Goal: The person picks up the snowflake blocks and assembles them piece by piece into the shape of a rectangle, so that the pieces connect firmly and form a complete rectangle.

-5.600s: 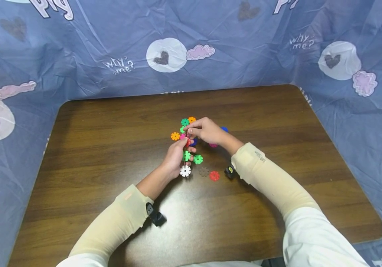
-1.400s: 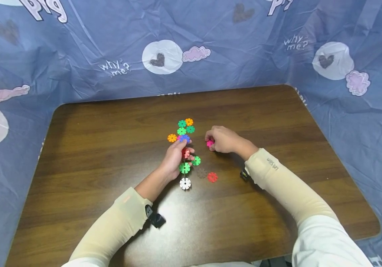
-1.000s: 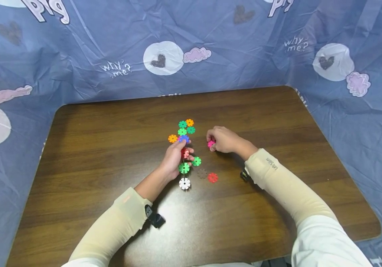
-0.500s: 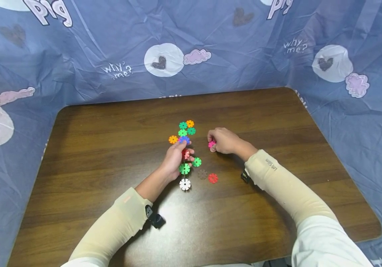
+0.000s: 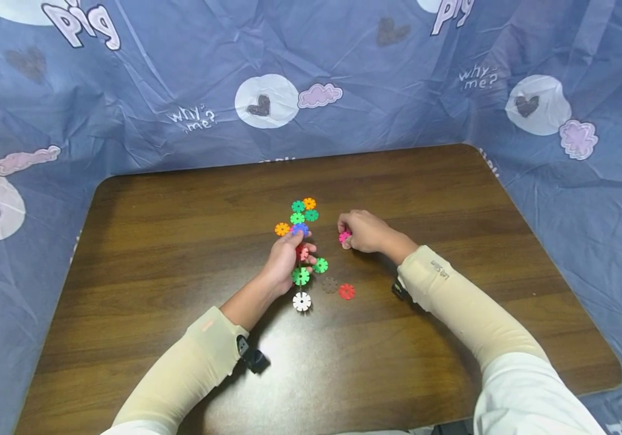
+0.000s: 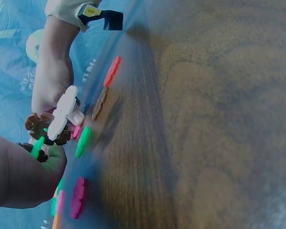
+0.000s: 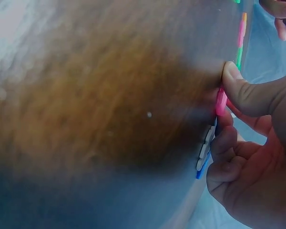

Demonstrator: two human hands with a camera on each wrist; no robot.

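My left hand [image 5: 283, 257] holds a chain of notched plastic building discs above the table. A blue disc [image 5: 300, 229] sits at its thumb, followed down the chain by a red disc [image 5: 303, 252], a green disc [image 5: 301, 276] and a white disc [image 5: 302, 301] at the near end. The left wrist view also shows a brown disc [image 6: 37, 125] beside the white one. Right of the chain, my right hand [image 5: 365, 231] pinches a pink disc [image 7: 221, 102] between thumb and finger, close over the table. Its other fingers are curled.
Loose discs lie around the hands on the wooden table [image 5: 180, 211]: orange [image 5: 281, 229] and several greens [image 5: 297, 218] beyond the left hand, another green [image 5: 320, 264], a see-through brown [image 5: 329, 284] and a red [image 5: 347, 291] nearer. Grey [image 7: 205, 148] and blue [image 7: 203, 168] discs lie by the right fingers.
My right hand has left the chain, moved right and taken the pink disc. The blue disc now sits at my left thumb, and the chain hangs nearer me. Over the last second both hands stay nearly still.
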